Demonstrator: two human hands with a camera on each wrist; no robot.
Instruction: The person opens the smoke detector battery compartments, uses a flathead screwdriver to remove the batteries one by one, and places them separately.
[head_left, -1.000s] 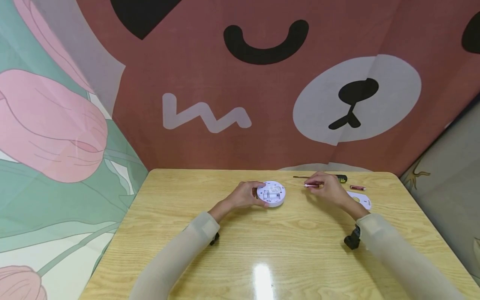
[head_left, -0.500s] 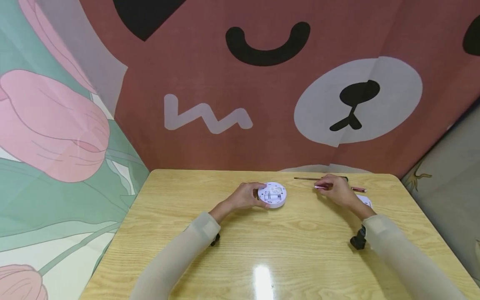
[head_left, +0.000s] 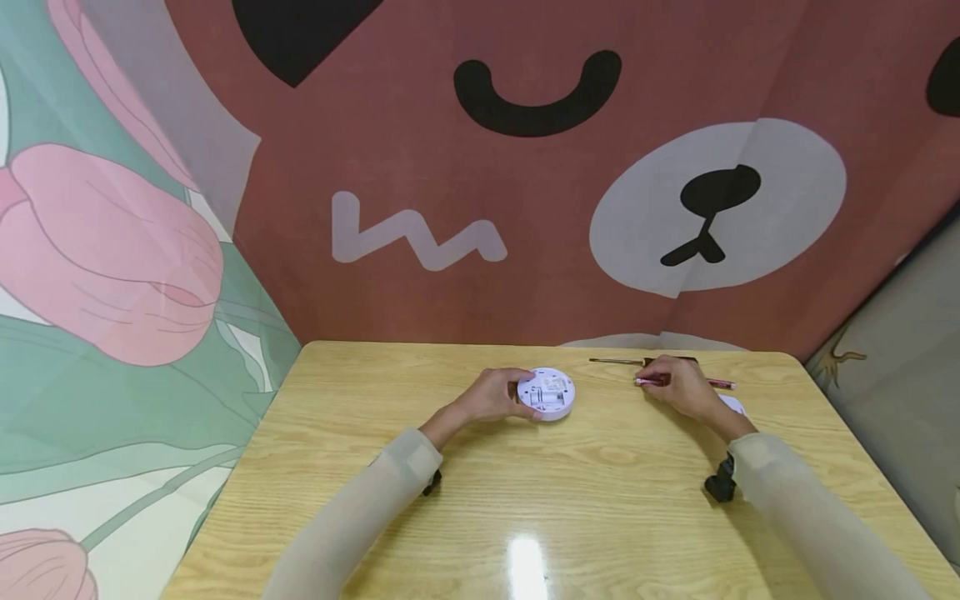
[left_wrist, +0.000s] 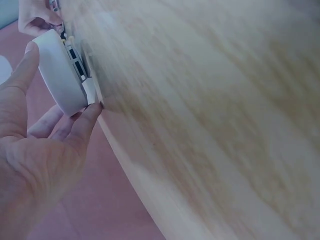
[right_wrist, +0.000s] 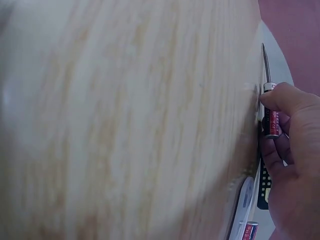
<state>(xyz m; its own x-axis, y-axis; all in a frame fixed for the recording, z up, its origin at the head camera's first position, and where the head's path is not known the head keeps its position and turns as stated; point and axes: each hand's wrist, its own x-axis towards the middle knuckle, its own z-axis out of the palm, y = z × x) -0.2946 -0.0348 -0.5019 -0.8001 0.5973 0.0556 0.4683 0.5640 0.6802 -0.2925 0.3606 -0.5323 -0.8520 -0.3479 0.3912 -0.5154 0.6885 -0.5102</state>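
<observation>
My left hand (head_left: 491,393) grips the rim of a round white device (head_left: 551,396) between thumb and fingers, near the table's far side. An open compartment shows in its upward face in the head view. In the left wrist view the thumb and fingers lie on its white side wall (left_wrist: 60,72). To the right, my right hand (head_left: 682,387) pinches a red battery (right_wrist: 273,115) between thumb and fingers, just above the table. Behind that hand lies a screwdriver (head_left: 618,361), its handle partly hidden by the fingers.
Another red battery (head_left: 722,384) lies right of my right hand. A flat white plate (head_left: 732,404) sits beside it, mostly covered by the hand and wrist. The wooden table (head_left: 585,500) ends at a printed cloth backdrop (head_left: 420,308) at the far edge.
My right hand, with the battery, has moved right, away from the white device, and now covers more of the screwdriver handle and plate. The left hand still holds the device in place.
</observation>
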